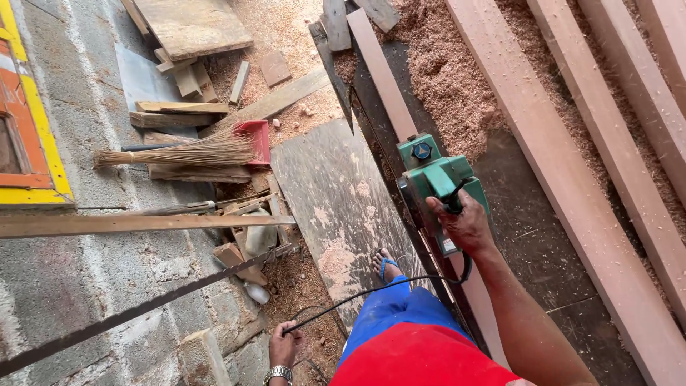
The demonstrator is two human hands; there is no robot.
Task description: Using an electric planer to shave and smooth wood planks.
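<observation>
**Two hands, one green planer, one black cord**

Two hands are busy here. Far on the left there is a wall with a yellow and orange frame (25,114). Next to it a straw broom (186,151) with a red head lies on the floor, among small bits of wood (182,107). A long thin wooden stick (143,224) lies flat across the grey blocks.

Low down, the left hand (284,347) is closed around the black cord (357,297). A silver watch (278,374) sits on that wrist. The cord runs up and to the right, all the way to the machine.

A big flat board (336,200) with dust on it lies on the floor. A foot in a blue sandal (386,266) stands on it. The person wears blue shorts and a red shirt.

In the middle, the green electric planer (436,179) sits on top of a long narrow plank (382,78). The right hand (464,225) is wrapped tight around the planer's dark handle at the back.

Past the planer there is a pile of sawdust (450,78) on the dark tabletop (529,229). On the right, more long pink planks (572,171) lie side by side.
</observation>
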